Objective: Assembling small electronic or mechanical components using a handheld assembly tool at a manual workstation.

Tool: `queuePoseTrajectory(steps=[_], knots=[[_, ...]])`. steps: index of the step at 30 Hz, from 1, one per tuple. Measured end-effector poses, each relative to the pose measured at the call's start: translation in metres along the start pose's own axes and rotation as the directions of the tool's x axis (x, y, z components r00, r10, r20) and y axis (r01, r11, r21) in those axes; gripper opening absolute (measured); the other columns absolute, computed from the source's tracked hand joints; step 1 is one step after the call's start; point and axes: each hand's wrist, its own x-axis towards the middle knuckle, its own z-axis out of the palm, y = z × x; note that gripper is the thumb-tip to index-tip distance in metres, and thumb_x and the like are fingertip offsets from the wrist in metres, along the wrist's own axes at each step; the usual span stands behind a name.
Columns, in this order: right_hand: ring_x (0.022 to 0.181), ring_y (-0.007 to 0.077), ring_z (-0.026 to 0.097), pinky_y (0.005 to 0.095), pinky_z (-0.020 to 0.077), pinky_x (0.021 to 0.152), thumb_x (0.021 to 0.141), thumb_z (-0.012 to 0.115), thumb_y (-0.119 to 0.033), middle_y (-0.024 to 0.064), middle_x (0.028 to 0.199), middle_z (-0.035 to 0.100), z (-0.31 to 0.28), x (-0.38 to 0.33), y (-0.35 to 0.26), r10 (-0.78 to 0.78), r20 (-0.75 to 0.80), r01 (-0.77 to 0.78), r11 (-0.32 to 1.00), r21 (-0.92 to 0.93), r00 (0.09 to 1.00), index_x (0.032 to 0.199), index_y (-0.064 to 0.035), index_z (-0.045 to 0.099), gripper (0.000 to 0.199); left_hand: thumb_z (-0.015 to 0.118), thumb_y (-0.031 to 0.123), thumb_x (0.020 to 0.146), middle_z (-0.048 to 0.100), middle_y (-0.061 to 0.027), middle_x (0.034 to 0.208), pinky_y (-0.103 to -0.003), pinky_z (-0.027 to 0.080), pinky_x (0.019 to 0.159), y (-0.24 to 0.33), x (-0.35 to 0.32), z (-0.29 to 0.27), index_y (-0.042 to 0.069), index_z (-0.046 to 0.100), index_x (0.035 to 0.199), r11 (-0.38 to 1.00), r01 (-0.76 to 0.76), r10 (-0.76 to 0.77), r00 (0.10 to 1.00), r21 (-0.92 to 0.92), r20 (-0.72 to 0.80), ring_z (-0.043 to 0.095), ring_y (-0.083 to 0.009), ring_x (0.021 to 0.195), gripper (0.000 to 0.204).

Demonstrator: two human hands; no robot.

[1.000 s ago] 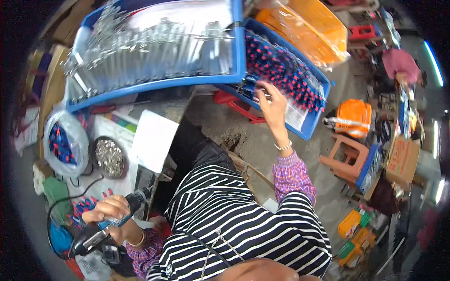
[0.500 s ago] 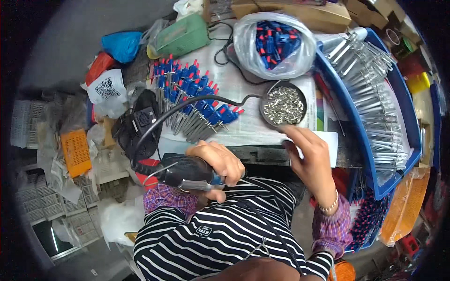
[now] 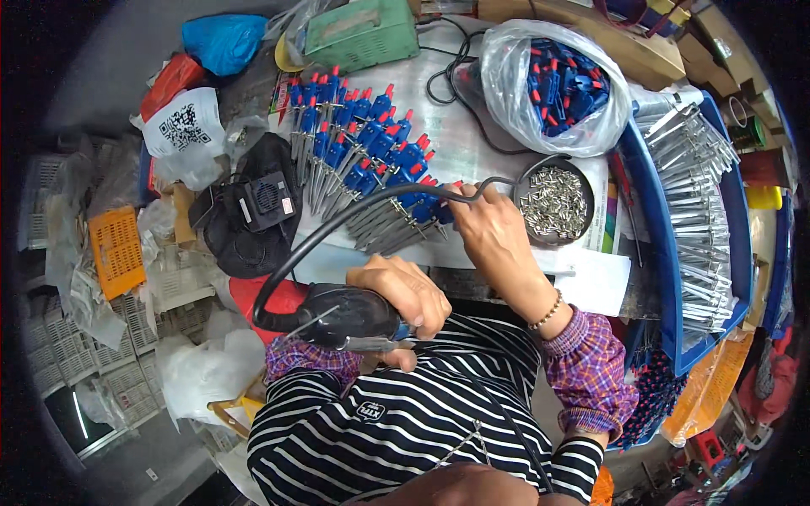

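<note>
My left hand (image 3: 403,291) is wrapped round a black corded power tool (image 3: 350,314), held low in front of my striped top. A thick black cable arches from the tool over the bench. My right hand (image 3: 494,232) reaches to the near right end of a row of blue-and-red pieces on metal bars (image 3: 371,169). Its fingers are bent against the end piece (image 3: 445,211), and its fingertips are partly hidden. Right of this hand stands a round dark dish (image 3: 588,221) of small silvery metal pins (image 3: 553,202).
A clear plastic bag (image 3: 506,76) holds more blue-and-red parts. To the right, a long blue tray (image 3: 662,244) is filled with metal bars (image 3: 696,219). A green box (image 3: 363,38) stands at the back; a black pouch (image 3: 245,232) lies left. A screwdriver (image 3: 629,194) lies beside the tray.
My right hand has moved left from the pin dish to the row of blue-and-red pieces. The left hand keeps hold of the power tool. The whole view has shifted somewhat.
</note>
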Motion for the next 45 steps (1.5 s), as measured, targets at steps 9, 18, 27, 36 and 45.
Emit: queuePoseTrajectory(steps=[9,18,27,36,45], knots=[[0.079,0.0251,0.054,0.0347,0.0458,0.068,0.069,0.063,-0.008,0.0102,0.082,0.057,0.004,-0.007,0.002,0.042,0.053,-0.040,0.999,-0.031,0.998,0.109,-0.0021,0.053,0.041,0.079,0.008,0.071,0.059,-0.0139,0.063,-0.035,0.048,0.045,0.003,0.000,-0.002,-0.002,0.049,0.091,1.000,0.028,-0.028,1.000,0.008,0.013,0.058,-0.0238,0.050,0.037],[0.080,0.0240,0.055,0.0357,0.0470,0.067,0.067,0.066,-0.013,0.0066,0.079,0.061,0.022,-0.004,-0.004,-0.009,-0.104,0.013,0.999,0.038,0.995,0.100,-0.0071,0.061,0.034,0.083,0.015,0.068,0.057,-0.0108,0.058,-0.032,0.046,0.046,-0.003,-0.007,0.005,0.000,0.052,0.087,1.000,0.030,-0.029,0.996,0.004,-0.084,0.056,-0.0210,0.047,0.039],[0.084,0.0297,0.055,0.0400,0.0474,0.070,0.068,0.070,-0.014,0.0097,0.083,0.059,0.023,0.000,-0.008,0.106,-0.024,-0.092,0.943,0.320,0.994,0.098,-0.0047,0.061,0.033,0.081,0.010,0.068,0.059,-0.0126,0.063,-0.036,0.049,0.050,-0.001,0.007,-0.006,0.000,0.048,0.091,0.995,0.079,-0.072,0.992,-0.062,0.106,0.059,-0.0237,0.051,0.041],[0.082,0.0246,0.054,0.0355,0.0476,0.066,0.068,0.060,-0.013,0.0080,0.086,0.055,0.036,-0.006,-0.019,-0.039,-0.084,0.057,0.974,0.218,0.996,0.081,-0.0069,0.064,0.015,0.080,0.010,0.070,0.058,-0.0139,0.062,-0.036,0.049,0.049,-0.002,0.010,-0.005,-0.001,0.047,0.092,0.994,0.077,-0.066,0.988,-0.080,0.137,0.058,-0.0245,0.051,0.041],[0.080,0.0307,0.056,0.0389,0.0483,0.068,0.066,0.060,-0.005,0.0121,0.087,0.056,-0.008,-0.008,-0.005,-0.051,-0.113,0.088,0.929,0.360,0.992,0.089,-0.0019,0.059,0.023,0.080,0.012,0.070,0.058,-0.0140,0.061,-0.035,0.048,0.046,0.007,0.017,-0.004,-0.001,0.047,0.089,0.994,0.076,-0.068,0.992,-0.074,0.108,0.058,-0.0246,0.049,0.040]])
